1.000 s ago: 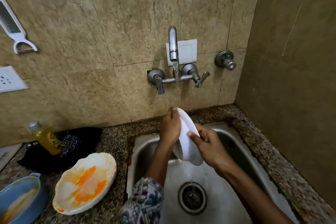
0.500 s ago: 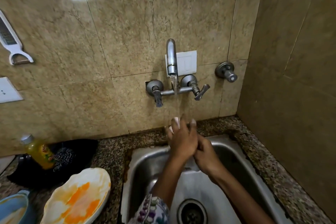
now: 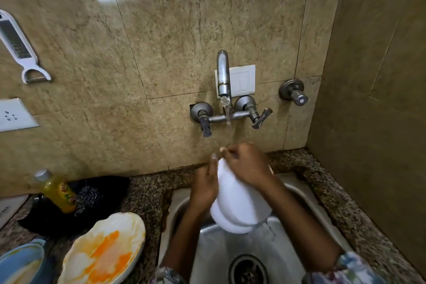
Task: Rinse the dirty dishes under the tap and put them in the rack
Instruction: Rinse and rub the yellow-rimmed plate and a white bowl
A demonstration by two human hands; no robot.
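Note:
A white bowl (image 3: 237, 207) is held upright on edge over the steel sink (image 3: 297, 193), its outer underside facing me. My left hand (image 3: 204, 185) grips its left rim. My right hand (image 3: 246, 166) lies across its top rim, right under the running tap (image 3: 223, 76). Water drips from the bowl's lower edge. On the counter to the left lie a white plate smeared with orange sauce (image 3: 103, 251) and a blue dish (image 3: 20, 263) with residue. No rack shows.
A yellow bottle (image 3: 56, 190) stands on a black cloth (image 3: 92, 198) at the left. Tap handles (image 3: 205, 120) and a separate valve (image 3: 294, 91) stick out of the tiled wall. A peeler (image 3: 20, 48) hangs at upper left. A side wall closes the right.
The bowl has turned so its underside faces me. My right hand moved from below it to across its top rim; my left hand slid to the left rim. The view has tilted upward.

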